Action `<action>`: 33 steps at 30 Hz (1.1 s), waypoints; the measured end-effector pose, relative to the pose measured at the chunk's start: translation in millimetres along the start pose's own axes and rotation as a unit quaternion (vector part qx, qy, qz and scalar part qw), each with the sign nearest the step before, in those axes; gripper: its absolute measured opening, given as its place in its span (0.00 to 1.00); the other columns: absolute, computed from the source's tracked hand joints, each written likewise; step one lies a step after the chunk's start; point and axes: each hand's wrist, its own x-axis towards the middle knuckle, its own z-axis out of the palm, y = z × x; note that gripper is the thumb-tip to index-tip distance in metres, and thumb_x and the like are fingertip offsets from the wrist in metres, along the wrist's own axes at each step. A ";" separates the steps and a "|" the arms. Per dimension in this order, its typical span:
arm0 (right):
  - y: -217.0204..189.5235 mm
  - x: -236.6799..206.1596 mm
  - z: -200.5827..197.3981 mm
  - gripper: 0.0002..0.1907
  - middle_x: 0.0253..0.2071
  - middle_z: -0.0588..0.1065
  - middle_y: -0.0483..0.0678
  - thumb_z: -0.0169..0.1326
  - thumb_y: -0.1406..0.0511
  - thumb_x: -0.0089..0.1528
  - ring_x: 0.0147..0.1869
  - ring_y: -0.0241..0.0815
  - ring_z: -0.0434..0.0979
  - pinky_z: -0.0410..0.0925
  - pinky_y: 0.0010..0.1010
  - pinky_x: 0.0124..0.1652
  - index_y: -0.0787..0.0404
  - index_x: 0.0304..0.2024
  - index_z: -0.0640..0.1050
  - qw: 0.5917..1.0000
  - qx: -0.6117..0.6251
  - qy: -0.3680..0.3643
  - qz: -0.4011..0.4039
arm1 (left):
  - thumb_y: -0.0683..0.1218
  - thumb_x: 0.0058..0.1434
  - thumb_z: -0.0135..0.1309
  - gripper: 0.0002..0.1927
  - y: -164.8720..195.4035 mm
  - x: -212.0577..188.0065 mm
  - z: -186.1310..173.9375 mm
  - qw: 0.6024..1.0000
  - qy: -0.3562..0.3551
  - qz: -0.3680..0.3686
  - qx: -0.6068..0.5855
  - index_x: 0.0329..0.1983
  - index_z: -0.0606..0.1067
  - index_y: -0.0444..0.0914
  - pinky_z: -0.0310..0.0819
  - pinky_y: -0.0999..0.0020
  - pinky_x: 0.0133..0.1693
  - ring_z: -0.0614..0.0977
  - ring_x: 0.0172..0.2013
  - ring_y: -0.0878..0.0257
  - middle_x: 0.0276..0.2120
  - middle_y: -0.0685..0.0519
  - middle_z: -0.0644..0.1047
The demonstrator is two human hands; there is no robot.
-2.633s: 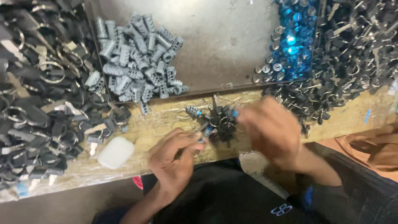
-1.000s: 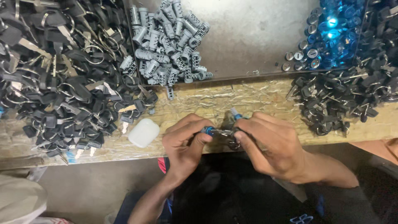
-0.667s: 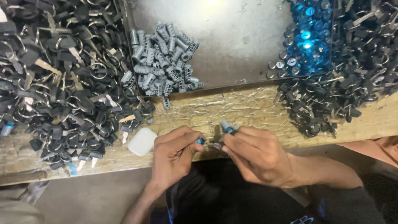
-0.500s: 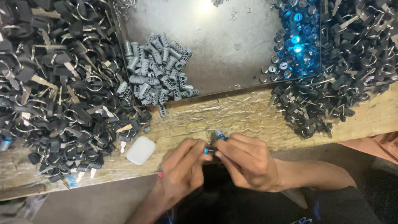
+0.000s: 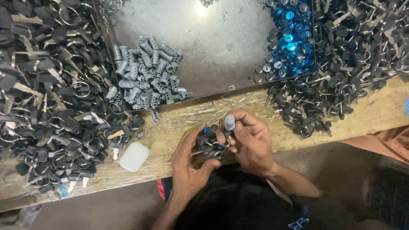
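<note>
My left hand (image 5: 189,164) cups a small bunch of black-headed keys on rings (image 5: 210,147) at the front edge of the wooden bench (image 5: 179,123). My right hand (image 5: 251,140) pinches a grey lock cylinder with a blue end (image 5: 229,123) upright above the bunch. Both hands meet over the bench edge, fingers closed around these parts. A pile of grey lock cylinders (image 5: 147,79) lies in the metal tray (image 5: 213,47) just beyond my hands.
A big heap of black keys on rings (image 5: 47,98) covers the left of the bench; another heap (image 5: 349,55) fills the right. Blue-capped round parts (image 5: 287,38) lie at the tray's right end. A small white case (image 5: 134,156) sits left of my hands.
The right hand earlier reached to the key heap on the right, then came back. Both hands have since worked together at the bench edge, and a grey cylinder now stands up in my right fingers.
</note>
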 end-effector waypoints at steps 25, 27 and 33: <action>-104.9 217.1 -52.5 0.05 0.35 0.78 0.59 0.60 0.68 0.66 0.39 0.62 0.78 0.70 0.47 0.41 0.66 0.36 0.82 0.437 -0.862 -0.041 -0.252 | 0.37 0.65 0.59 0.06 -28.3 11.1 -18.3 0.968 0.170 -0.005 0.186 0.44 0.79 0.32 0.78 0.72 0.35 0.84 0.33 0.62 0.37 0.48 0.82; -110.6 206.5 -40.8 0.04 0.37 0.78 0.58 0.60 0.70 0.65 0.42 0.60 0.79 0.70 0.45 0.42 0.66 0.39 0.81 0.437 -0.857 -0.056 -0.265 | 0.36 0.66 0.58 0.05 -27.1 13.0 -17.0 0.973 0.157 -0.002 0.171 0.44 0.79 0.32 0.77 0.73 0.35 0.83 0.32 0.63 0.36 0.49 0.82; -99.6 84.7 19.7 0.05 0.35 0.81 0.44 0.59 0.68 0.60 0.35 0.35 0.83 0.74 0.25 0.37 0.62 0.38 0.81 0.712 -0.672 -0.189 -0.070 | 0.34 0.60 0.60 0.09 -26.9 22.1 -5.7 0.927 0.000 -0.265 -0.265 0.45 0.80 0.30 0.72 0.76 0.24 0.79 0.22 0.70 0.31 0.50 0.81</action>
